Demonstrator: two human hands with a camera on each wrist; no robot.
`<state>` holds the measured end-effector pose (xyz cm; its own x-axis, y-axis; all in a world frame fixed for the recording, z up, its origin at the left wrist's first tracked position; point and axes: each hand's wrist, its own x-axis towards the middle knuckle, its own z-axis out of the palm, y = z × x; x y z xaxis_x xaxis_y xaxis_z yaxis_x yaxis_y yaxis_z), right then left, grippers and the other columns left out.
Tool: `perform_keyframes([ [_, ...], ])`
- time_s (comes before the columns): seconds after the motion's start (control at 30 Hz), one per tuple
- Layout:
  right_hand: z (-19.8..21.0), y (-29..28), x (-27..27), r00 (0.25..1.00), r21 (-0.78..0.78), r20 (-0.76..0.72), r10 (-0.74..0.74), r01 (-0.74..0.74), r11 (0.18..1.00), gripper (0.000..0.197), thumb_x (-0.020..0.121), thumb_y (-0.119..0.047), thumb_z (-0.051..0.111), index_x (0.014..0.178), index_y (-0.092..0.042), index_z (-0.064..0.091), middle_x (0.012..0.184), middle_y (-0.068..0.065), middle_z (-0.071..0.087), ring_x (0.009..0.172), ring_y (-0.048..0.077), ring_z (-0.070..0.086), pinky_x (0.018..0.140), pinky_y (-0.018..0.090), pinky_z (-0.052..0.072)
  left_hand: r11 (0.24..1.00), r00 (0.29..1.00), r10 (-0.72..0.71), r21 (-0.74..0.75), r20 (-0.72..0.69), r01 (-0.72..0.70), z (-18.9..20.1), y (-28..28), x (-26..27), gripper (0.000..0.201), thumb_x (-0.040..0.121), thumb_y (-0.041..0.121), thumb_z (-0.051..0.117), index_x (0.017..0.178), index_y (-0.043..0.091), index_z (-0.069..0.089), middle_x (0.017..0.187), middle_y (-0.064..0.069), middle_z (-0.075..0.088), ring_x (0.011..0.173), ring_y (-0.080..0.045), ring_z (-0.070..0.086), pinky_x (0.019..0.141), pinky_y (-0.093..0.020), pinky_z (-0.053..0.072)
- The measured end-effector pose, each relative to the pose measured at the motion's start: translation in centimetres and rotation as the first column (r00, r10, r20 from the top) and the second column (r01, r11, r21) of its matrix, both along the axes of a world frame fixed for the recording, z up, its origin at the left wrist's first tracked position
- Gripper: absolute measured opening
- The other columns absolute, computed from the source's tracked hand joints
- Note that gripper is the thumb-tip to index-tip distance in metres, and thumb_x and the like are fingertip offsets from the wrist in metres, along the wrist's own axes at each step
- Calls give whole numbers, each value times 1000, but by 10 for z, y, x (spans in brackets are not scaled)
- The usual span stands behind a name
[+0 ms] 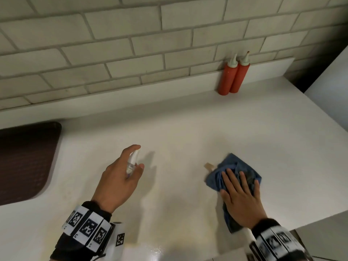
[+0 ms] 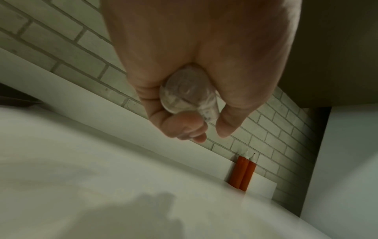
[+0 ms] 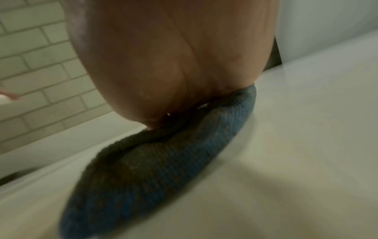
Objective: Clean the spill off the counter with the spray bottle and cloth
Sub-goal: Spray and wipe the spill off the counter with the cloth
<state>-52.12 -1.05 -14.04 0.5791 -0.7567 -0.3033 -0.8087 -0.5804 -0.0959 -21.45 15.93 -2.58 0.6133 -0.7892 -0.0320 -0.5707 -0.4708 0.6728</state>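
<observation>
My left hand (image 1: 122,176) grips a small clear spray bottle (image 1: 132,162) with a white nozzle above the white counter (image 1: 178,132); my index finger lies over the top. From the left wrist view I see the bottle's round clear base (image 2: 188,95) wrapped by my fingers. To the right my right hand (image 1: 240,193) lies flat, fingers straight, pressing a crumpled blue cloth (image 1: 235,166) onto the counter. A tan tag (image 1: 209,166) sticks out at the cloth's left edge. The right wrist view shows my palm on the ribbed blue cloth (image 3: 163,169). A faint yellowish smear (image 1: 165,210) lies between my hands.
Two red squeeze bottles (image 1: 233,76) with white nozzles stand against the tiled backsplash at the back right. A dark brown mat (image 1: 24,161) lies at the left. The counter ends at a right edge (image 1: 323,113) and a near right corner.
</observation>
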Motion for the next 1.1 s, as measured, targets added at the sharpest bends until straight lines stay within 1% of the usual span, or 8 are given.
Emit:
perform_keyframes([
  [0.13, -1, -15, 34, 997, 63, -34, -72, 74, 995, 78, 78, -59, -19, 149, -29, -14, 154, -10, -21, 146, 27, -13, 109, 57, -17, 999, 999, -48, 16, -11, 48, -6, 2, -17, 44, 94, 36, 58, 133, 48, 42, 74, 8, 63, 66, -5, 58, 61, -21, 41],
  [0.27, -1, 48, 10, 999, 13, 17, 49, -49, 999, 63, 97, -53, 3, 152, -24, 19, 159, -3, 15, 145, 33, 17, 110, 59, 5, 996, 996, -91, 14, 0, 91, -12, 8, -39, 42, 95, 36, 56, 132, 48, 43, 72, 7, 62, 64, -10, 58, 61, -21, 42],
  [0.33, -4, 88, -11, 994, -34, 60, 96, -94, 995, 58, 100, -49, 15, 150, -24, 27, 157, -3, 25, 144, 30, 20, 109, 58, 10, 991, 991, -132, 24, 7, 132, -17, 14, -51, 39, 95, 35, 56, 130, 48, 44, 70, 8, 60, 65, -11, 57, 59, -18, 40],
  [0.53, -4, 94, -19, 997, 34, 73, 41, -44, 998, 57, 100, -50, 14, 151, -27, 22, 158, -5, 24, 146, 28, 15, 111, 56, 7, 975, 978, -202, 106, 42, 197, -26, 33, -84, 31, 95, 30, 54, 123, 42, 46, 70, 14, 58, 63, -6, 57, 59, -22, 40],
  [0.73, -1, 45, 20, 996, 75, 22, -82, 80, 994, 66, 87, -52, -9, 150, -31, -13, 159, -10, -18, 145, 23, -20, 108, 55, -21, 980, 980, -185, 87, 78, 178, -25, 40, -84, 35, 95, 30, 54, 126, 41, 45, 72, 13, 56, 60, -7, 55, 59, -26, 43],
  [0.8, 0, 62, 19, 997, 52, 50, -66, 64, 997, 66, 88, -53, -9, 149, -31, -12, 160, -7, -10, 145, 24, -15, 111, 56, -18, 983, 981, -174, 71, 91, 168, -22, 43, -82, 32, 94, 28, 55, 124, 38, 47, 71, 14, 57, 59, -8, 55, 57, -26, 45],
  [0.9, -5, 114, 4, 996, -9, 87, 6, -5, 1000, 61, 97, -50, 6, 152, -26, 16, 159, -3, 18, 146, 30, 11, 112, 59, 3, 985, 983, -164, 61, 78, 159, -21, 51, -75, 32, 95, 29, 55, 125, 37, 48, 72, 16, 56, 60, -6, 56, 59, -26, 46],
  [1.1, -2, 155, 9, 997, 31, 73, 32, -35, 999, 60, 99, -48, 12, 150, -21, 29, 157, -2, 26, 144, 32, 21, 109, 63, 14, 994, 995, -92, 65, 43, 89, -25, 77, -48, 41, 96, 38, 53, 134, 47, 42, 77, 15, 57, 65, -6, 57, 64, -27, 46],
])
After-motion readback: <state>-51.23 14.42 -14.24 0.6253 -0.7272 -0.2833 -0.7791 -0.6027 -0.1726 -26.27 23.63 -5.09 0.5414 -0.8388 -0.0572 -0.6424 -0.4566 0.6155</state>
